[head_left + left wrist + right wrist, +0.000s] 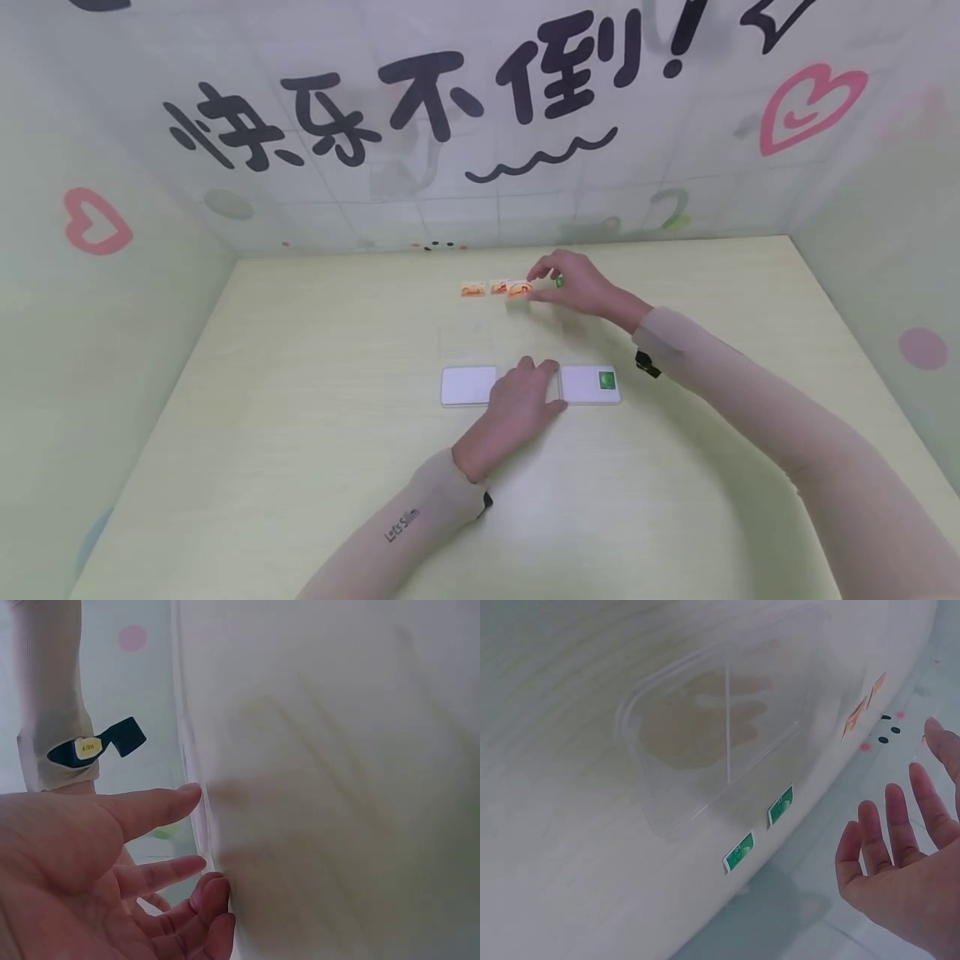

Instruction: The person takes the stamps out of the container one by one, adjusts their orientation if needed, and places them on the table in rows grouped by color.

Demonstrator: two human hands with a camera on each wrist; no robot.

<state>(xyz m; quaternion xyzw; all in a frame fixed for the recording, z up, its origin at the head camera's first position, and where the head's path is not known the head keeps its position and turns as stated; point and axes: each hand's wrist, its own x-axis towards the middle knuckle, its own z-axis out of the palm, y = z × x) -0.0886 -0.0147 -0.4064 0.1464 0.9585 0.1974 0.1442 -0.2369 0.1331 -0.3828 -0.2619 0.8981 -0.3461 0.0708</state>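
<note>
My right hand pinches a small orange picture card between thumb and fingertips, close over the far part of the table. Two similar orange cards lie to its left. A small green card peeks out behind that hand; two green cards show in the right wrist view. Nearer, my left hand rests with thumb and forefinger spread at the left end of a white rounded rectangle, which bears a green picture at its right end. A second white rectangle lies left of this hand, partly hidden.
A clear divided tray stands on the table between the white rectangles and the small cards, faint in the head view. A lettered wall rises behind the table, with side walls left and right.
</note>
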